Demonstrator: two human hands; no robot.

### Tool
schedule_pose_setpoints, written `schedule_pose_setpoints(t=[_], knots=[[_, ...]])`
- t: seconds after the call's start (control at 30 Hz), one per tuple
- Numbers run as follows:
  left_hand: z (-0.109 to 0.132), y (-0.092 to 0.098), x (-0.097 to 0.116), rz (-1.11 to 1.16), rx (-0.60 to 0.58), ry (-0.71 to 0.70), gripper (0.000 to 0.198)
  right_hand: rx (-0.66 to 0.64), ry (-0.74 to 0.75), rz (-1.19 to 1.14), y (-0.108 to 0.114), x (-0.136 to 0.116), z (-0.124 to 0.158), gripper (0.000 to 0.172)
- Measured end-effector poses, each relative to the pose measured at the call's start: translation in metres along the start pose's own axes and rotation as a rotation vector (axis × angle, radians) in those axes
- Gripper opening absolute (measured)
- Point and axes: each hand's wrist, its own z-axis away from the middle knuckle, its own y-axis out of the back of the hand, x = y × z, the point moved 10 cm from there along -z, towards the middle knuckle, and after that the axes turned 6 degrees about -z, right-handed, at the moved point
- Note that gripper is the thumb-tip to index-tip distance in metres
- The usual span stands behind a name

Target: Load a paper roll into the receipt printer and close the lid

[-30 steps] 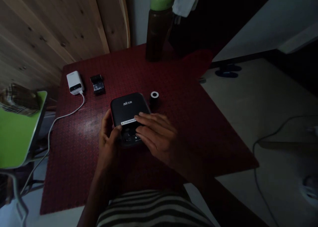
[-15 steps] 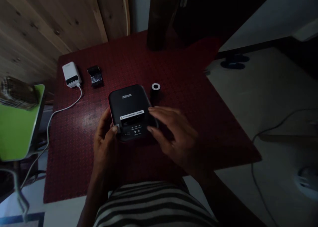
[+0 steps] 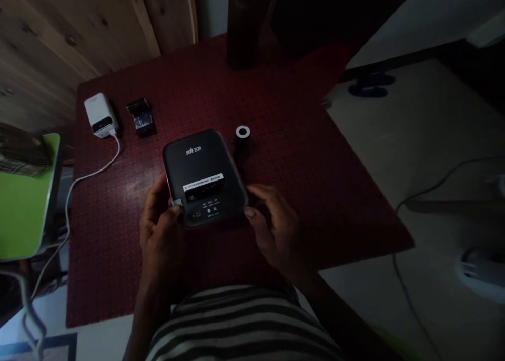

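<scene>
Red patterned table cover (image 3: 315,203) carries a black plastic device (image 3: 201,158), with a yellow-and-white warning label across it and small buttons along its front edge. The left hand (image 3: 160,234) clasps the device's left side, its thumb pressed on a small pale tab (image 3: 177,203) at the front corner, while its fingers are hidden beneath. The right hand (image 3: 276,229) is half open just beside the front right corner, though whether it touches is hard to tell. It has drawn back from above the device, so the label and buttons now show uncovered. Behind the device stands a small black roll (image 3: 242,140) with a white core. Further left lie a white power bank (image 3: 100,114), its white cable (image 3: 92,174) running over the table edge, and a crumpled black packet (image 3: 140,116). A dark bottle (image 3: 240,24) runs out of the top of the view, its cap cut off and its contents too dark to make out.
</scene>
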Motion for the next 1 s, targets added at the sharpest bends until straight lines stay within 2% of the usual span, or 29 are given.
schedule_pose_setpoints(t=[0.17, 0.37, 0.67, 0.73, 0.83, 0.9, 1.0], knots=[[-0.002, 0.004, -0.001, 0.018, 0.036, 0.030, 0.053, -0.014, 0.015, -0.021, -0.001, 0.001, -0.001, 0.030], [-0.003, 0.004, -0.004, -0.023, 0.001, 0.039, 0.057, -0.006, 0.018, -0.005, 0.001, 0.001, -0.004, 0.031], [-0.002, 0.003, -0.003, -0.057, 0.059, 0.035, 0.056, -0.027, 0.032, -0.016, 0.005, -0.004, -0.008, 0.028], [-0.001, 0.001, 0.000, -0.054, 0.051, 0.013, 0.054, -0.027, 0.058, -0.019, 0.011, -0.011, -0.016, 0.028], [0.000, 0.001, 0.002, -0.084, 0.037, -0.024, 0.054, -0.058, 0.180, 0.015, 0.013, -0.031, -0.041, 0.020], [0.001, 0.003, 0.000, -0.088, 0.033, -0.045, 0.054, -0.135, 0.286, 0.084, 0.001, -0.047, -0.065, 0.019], [0.000, 0.003, -0.004, -0.063, 0.011, -0.077, 0.053, -0.420, 0.370, 0.248, -0.049, -0.060, -0.095, 0.024]])
